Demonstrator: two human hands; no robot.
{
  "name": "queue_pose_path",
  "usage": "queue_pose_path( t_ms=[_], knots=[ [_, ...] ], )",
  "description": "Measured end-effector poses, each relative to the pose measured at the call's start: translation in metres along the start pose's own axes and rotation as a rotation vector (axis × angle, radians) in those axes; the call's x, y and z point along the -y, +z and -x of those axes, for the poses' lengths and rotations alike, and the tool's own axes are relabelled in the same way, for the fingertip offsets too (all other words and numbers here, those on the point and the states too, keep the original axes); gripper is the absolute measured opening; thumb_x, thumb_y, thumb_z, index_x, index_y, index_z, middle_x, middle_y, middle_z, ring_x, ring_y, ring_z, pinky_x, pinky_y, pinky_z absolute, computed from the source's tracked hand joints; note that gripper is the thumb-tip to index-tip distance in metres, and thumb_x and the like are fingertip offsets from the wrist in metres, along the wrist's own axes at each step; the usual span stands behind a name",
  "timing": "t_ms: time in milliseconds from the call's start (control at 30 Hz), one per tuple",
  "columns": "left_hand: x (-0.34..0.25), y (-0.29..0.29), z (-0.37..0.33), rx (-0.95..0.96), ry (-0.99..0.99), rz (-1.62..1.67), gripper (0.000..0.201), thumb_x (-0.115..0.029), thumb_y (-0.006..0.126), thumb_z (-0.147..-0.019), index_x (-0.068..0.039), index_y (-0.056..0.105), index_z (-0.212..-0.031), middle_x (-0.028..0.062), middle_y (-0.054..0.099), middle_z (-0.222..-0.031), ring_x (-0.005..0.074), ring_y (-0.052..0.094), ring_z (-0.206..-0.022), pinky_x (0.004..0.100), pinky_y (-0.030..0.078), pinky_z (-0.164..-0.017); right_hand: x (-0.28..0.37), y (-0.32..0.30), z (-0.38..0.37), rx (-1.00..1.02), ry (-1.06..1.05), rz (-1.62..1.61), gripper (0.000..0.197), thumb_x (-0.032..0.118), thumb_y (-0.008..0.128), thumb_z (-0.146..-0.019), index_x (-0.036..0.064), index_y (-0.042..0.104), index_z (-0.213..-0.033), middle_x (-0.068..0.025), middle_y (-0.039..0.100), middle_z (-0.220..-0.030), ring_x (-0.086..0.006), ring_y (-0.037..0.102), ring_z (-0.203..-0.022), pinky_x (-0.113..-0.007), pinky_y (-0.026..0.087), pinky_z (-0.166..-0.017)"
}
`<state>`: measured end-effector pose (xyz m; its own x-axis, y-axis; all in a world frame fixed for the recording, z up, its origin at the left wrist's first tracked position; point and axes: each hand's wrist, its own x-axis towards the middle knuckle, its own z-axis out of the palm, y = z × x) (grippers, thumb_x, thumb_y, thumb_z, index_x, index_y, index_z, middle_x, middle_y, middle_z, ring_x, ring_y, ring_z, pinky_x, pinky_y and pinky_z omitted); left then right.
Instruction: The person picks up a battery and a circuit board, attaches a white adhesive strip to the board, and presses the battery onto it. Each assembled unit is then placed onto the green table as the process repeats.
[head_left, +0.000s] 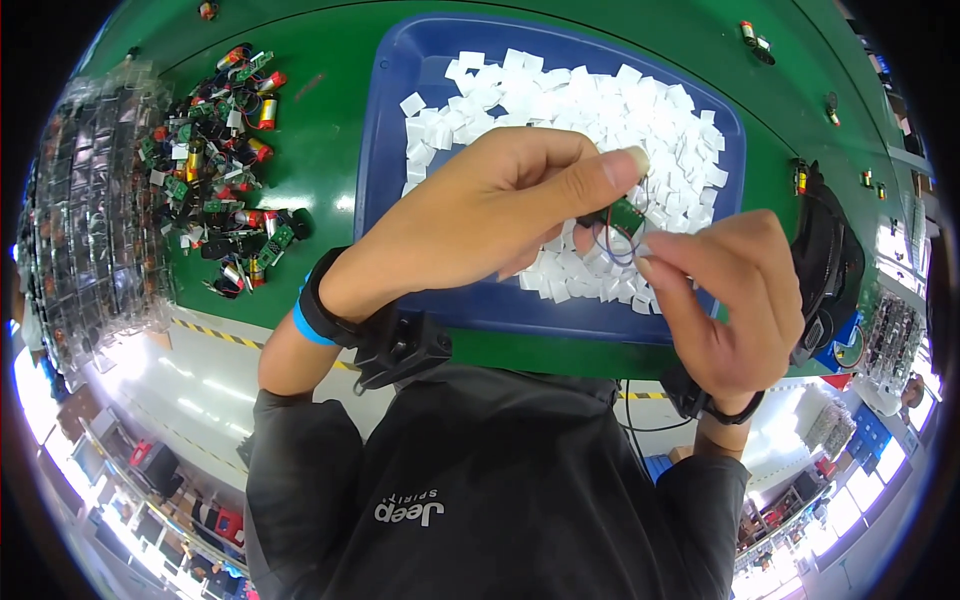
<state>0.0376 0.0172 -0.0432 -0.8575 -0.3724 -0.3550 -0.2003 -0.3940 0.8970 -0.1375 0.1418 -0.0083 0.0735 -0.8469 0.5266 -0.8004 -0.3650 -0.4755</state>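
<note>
My left hand [500, 205] is closed round a small green circuit board [625, 215], most of it hidden by the fingers and thumb. Thin red and dark wires [612, 252] loop from the board toward my right hand [735, 290]. Its thumb and index finger pinch the ends of these wires; a small pale bit shows at the tips, too small to make out. Both hands are held above a blue tray [372, 160] filled with many small white square pieces [560, 95].
To the left on the green table [310, 120] lies a pile of circuit boards with batteries [235, 170]. Beyond it stand stacked clear plastic trays [85, 210]. A black bag-like object [825, 250] sits on the right. A few loose battery assemblies [757, 42] lie at the far right.
</note>
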Motion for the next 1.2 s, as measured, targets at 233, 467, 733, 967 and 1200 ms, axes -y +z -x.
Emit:
queue_pose_path(
  t_ms=[233, 467, 733, 967, 1200],
  knots=[
    [-0.002, 0.001, -0.002, -0.038, 0.003, -0.021, 0.052, -0.052, 0.059, -0.099, -0.004, 0.063, -0.078, -0.0024, 0.058, -0.063, 0.0025, 0.042, -0.050, 0.0217, 0.030, -0.045, -0.003, -0.004, 0.000, 0.195, -0.102, 0.107, 0.033, 0.005, 0.088, -0.060, 0.0041, 0.072, -0.089, -0.0047, 0.061, -0.077, -0.0186, 0.056, -0.061, -0.029, 0.041, -0.050],
    [0.004, 0.004, -0.003, -0.056, 0.103, -0.075, 0.048, -0.045, 0.060, -0.100, -0.003, 0.063, -0.077, -0.0027, 0.057, -0.062, 0.0028, 0.043, -0.055, 0.0236, 0.030, -0.050, 0.000, 0.003, 0.001, 0.116, 0.020, 0.089, 0.024, -0.002, 0.083, -0.070, 0.0030, 0.069, -0.089, -0.0040, 0.059, -0.075, -0.0169, 0.055, -0.060, -0.028, 0.041, -0.050],
    [0.002, 0.002, -0.001, 0.051, 0.135, -0.091, 0.039, -0.041, 0.052, -0.105, -0.006, 0.064, -0.093, -0.0031, 0.056, -0.066, -0.0006, 0.037, -0.054, 0.0193, 0.026, -0.047, -0.010, 0.000, 0.002, 0.069, 0.312, -0.184, 0.021, 0.000, 0.081, -0.076, 0.0037, 0.068, -0.092, -0.0034, 0.060, -0.079, -0.0094, 0.053, -0.061, -0.023, 0.036, -0.050],
    [-0.004, 0.002, -0.001, -0.084, 0.053, 0.038, 0.047, -0.048, 0.057, -0.101, -0.006, 0.063, -0.081, -0.0026, 0.061, -0.064, 0.0017, 0.039, -0.052, 0.0211, 0.029, -0.048, -0.003, -0.003, 0.003, 0.004, 0.300, -0.172, 0.026, -0.001, 0.080, -0.074, 0.0006, 0.070, -0.098, -0.0049, 0.059, -0.083, -0.0099, 0.051, -0.065, -0.022, 0.038, -0.056],
    [0.001, 0.001, -0.004, -0.091, 0.119, 0.029, 0.047, -0.050, 0.057, -0.100, -0.006, 0.062, -0.082, -0.0018, 0.064, -0.066, 0.0014, 0.039, -0.052, 0.0205, 0.030, -0.048, -0.006, -0.004, 0.006, 0.023, 0.178, -0.093, 0.039, 0.003, 0.086, -0.070, 0.0042, 0.075, -0.108, -0.0024, 0.060, -0.081, -0.0094, 0.051, -0.063, -0.022, 0.038, -0.050]
  ],
)
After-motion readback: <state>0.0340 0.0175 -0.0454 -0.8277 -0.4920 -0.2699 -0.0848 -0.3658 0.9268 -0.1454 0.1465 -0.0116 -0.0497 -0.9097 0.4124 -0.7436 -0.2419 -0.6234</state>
